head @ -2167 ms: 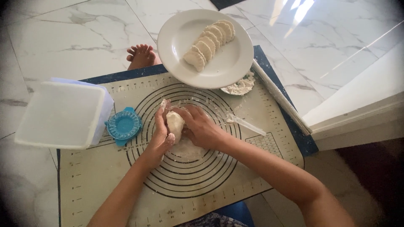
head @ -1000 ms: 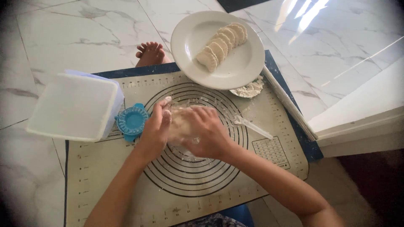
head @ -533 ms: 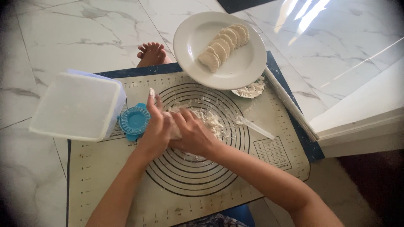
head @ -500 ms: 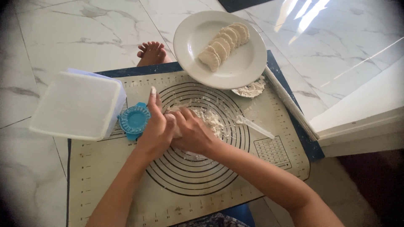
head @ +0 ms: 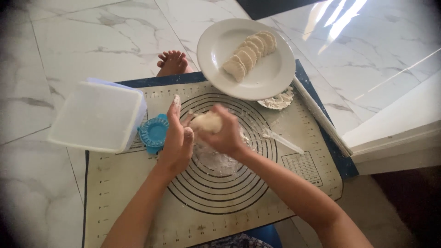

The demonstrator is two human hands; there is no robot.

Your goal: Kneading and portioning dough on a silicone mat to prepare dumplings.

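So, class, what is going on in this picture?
A person sits on a marble floor, working a lump of dough between both hands over a baking mat printed with rings. The left hand and right hand are floury. A white plate at the mat's far edge holds a row of folded dumplings. A blue dumpling press and a white plastic box sit to the left, a rolling pin to the right.
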